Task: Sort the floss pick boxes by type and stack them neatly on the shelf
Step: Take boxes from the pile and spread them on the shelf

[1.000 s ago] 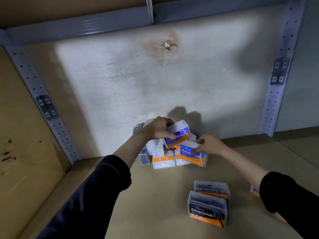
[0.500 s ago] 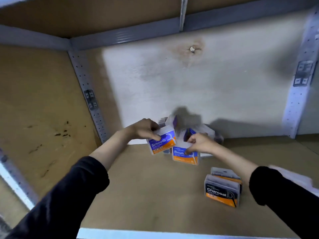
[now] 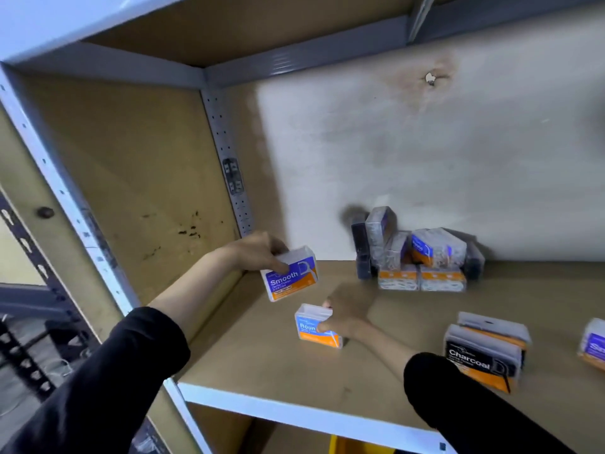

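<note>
My left hand (image 3: pixel 258 252) grips a purple-and-orange "Smooth" floss pick box (image 3: pixel 289 278), held near the shelf's left wall, just above the board. My right hand (image 3: pixel 347 314) holds a blue-and-orange "Round" box (image 3: pixel 316 326) that rests on the shelf board (image 3: pixel 262 362) in front of the Smooth box. A jumbled pile of floss pick boxes (image 3: pixel 422 257) leans against the back wall. Two black "Charcoal" boxes (image 3: pixel 484 352) stand one behind the other at the front right. Another purple box (image 3: pixel 594 345) is cut off by the right edge.
The shelf has a tan left side panel (image 3: pixel 131 191), a perforated grey upright (image 3: pixel 229 165) in the back corner, and a white stained back wall (image 3: pixel 409 152). A white front rail (image 3: pixel 294 414) edges the board. An upper shelf (image 3: pixel 229 24) sits overhead.
Both hands drew their boxes out of the pile and moved left and forward. The Round box now rests on the board; the view swung left and pulled back.
</note>
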Tool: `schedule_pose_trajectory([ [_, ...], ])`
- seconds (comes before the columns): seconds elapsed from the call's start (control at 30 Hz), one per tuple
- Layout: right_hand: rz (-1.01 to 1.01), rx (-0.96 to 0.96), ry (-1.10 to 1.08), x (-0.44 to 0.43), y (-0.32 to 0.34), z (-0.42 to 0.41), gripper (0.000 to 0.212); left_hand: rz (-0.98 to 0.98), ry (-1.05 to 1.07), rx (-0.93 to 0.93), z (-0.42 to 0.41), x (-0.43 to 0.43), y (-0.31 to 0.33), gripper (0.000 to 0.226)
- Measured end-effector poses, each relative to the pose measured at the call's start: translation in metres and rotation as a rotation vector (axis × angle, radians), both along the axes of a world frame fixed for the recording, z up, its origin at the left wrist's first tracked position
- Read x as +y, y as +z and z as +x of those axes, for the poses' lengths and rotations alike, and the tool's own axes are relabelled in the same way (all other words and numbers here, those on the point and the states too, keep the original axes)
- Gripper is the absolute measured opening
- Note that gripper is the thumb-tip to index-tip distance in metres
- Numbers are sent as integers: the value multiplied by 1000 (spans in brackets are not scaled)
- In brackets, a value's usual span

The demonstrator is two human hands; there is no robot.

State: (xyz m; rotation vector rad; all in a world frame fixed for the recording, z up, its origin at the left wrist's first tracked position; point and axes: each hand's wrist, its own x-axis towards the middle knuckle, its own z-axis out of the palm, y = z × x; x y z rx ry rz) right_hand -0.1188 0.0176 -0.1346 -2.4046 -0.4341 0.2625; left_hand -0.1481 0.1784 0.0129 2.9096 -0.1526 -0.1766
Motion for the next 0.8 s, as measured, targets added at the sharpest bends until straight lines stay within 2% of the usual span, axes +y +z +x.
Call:
schedule_pose_trajectory([
  [0.13, 74, -8, -20, -11, 0, -6, 30, -17, -63, 16, 3, -16, -5, 38],
  [0.27, 120, -125, -60, -48, 16, -21, 8, -65, -172, -10, 11, -58, -4, 55],
  [0.3, 123, -152, -87, -63, 21, -27, 8, -82, -208, -11, 15, -72, -5, 57],
  [0.33, 99, -178, -129, -80, 24, -33, 15, -100, -248, -16, 19, -87, -6, 51],
  [0.4, 29, -224, -232, -115, 29, -45, 31, -122, -302, -29, 27, -117, -9, 25],
  [0.43, 19, -258, -284, -133, 31, -51, 32, -134, -337, -34, 30, -134, -10, 21],
  [0.57, 9, -333, -500, -202, 28, -76, 25, -164, -482, -65, 39, -198, -15, 25],
  [0.67, -87, -312, -592, -242, 10, -89, 26, -168, -558, -60, 42, -243, -21, 27],
  [0.73, -167, -257, -610, -259, -6, -91, 31, -163, -588, -42, 44, -270, -26, 38],
  [0.8, -253, -200, -553, -268, -19, -91, 39, -163, -593, -43, 47, -296, -33, 36],
])
